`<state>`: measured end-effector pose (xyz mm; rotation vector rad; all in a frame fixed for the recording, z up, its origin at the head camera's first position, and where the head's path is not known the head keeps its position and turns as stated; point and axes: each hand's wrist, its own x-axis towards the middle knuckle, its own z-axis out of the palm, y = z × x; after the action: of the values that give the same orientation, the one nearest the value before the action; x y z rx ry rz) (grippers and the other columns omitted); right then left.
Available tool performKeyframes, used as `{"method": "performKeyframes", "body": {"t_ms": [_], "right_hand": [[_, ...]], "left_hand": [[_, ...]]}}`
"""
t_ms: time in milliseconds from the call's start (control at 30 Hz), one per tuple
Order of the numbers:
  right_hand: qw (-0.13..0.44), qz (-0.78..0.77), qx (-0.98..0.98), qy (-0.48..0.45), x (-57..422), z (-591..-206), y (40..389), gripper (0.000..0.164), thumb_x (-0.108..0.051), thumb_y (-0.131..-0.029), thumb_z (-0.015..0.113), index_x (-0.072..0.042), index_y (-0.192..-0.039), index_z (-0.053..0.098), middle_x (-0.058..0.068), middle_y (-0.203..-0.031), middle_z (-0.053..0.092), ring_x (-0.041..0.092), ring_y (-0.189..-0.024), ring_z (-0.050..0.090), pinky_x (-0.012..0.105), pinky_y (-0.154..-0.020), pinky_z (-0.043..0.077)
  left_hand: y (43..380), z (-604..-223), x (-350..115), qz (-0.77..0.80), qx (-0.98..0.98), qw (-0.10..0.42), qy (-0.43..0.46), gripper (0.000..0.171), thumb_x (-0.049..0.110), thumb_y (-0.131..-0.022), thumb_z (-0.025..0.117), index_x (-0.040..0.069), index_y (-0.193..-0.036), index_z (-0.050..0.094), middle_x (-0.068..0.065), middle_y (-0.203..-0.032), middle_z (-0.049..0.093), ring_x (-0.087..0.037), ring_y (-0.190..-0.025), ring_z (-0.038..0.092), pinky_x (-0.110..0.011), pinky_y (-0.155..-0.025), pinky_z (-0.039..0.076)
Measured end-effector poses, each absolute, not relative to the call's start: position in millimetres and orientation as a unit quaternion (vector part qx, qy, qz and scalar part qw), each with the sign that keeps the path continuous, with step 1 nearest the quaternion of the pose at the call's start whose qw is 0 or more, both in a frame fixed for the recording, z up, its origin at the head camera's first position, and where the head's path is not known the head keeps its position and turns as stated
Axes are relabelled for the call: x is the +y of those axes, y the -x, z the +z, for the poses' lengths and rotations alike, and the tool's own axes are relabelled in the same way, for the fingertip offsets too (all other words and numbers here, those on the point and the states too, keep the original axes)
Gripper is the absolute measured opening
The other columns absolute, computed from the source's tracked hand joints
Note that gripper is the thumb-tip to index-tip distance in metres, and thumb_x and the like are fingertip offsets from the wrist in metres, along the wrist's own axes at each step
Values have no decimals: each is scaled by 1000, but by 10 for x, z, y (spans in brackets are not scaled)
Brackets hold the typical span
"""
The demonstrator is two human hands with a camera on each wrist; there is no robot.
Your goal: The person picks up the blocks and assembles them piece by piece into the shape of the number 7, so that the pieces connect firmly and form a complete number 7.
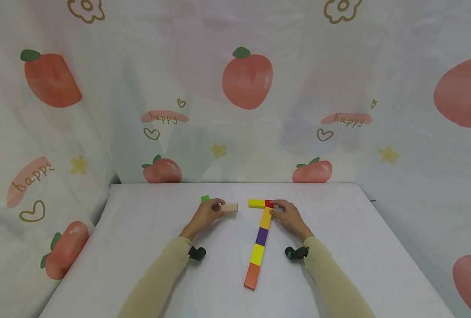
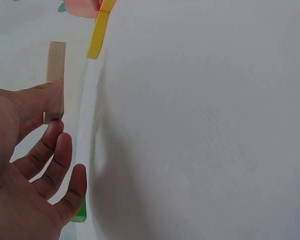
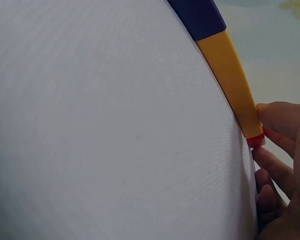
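My left hand pinches a plain wooden block between thumb and fingers; the left wrist view shows the block jutting forward from the grip. Over on the right, my right hand pinches a small red block at the corner of a row. Its thumb lies against the amber block just below. A yellow block extends left from the red one. Down from the amber block run a purple block, a second yellow block and an orange block, end to end in a slanting line.
A green block sits behind the left hand, partly hidden by it. White cloth covers the table, and a printed curtain rises along its back edge and sides. Dark cameras are strapped at both wrists.
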<state>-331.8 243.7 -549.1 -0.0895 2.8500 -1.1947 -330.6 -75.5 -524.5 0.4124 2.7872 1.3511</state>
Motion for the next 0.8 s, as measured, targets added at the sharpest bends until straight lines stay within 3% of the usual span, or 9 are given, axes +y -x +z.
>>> {"method": "performKeyframes", "body": {"t_ms": [433, 800], "right_hand": [[24, -389, 920, 34, 2440, -5472, 3311, 44, -29, -95, 63, -16, -137, 57, 14, -147, 49, 38, -141, 37, 58, -115, 29], [18, -392, 919, 34, 2432, -5494, 3311, 43, -29, -95, 63, -17, -137, 57, 13, -146, 50, 37, -139, 40, 58, -115, 30]], "left_hand": [[3481, -5223, -583, 455, 884, 9, -110, 30, 16, -87, 75, 11, -116, 67, -3, -92, 62, -15, -84, 52, -25, -72, 44], [3574, -5255, -466, 453, 887, 16, -86, 31, 14, -89, 72, 10, -119, 66, -6, -97, 62, -18, -89, 54, -28, -76, 47]]}}
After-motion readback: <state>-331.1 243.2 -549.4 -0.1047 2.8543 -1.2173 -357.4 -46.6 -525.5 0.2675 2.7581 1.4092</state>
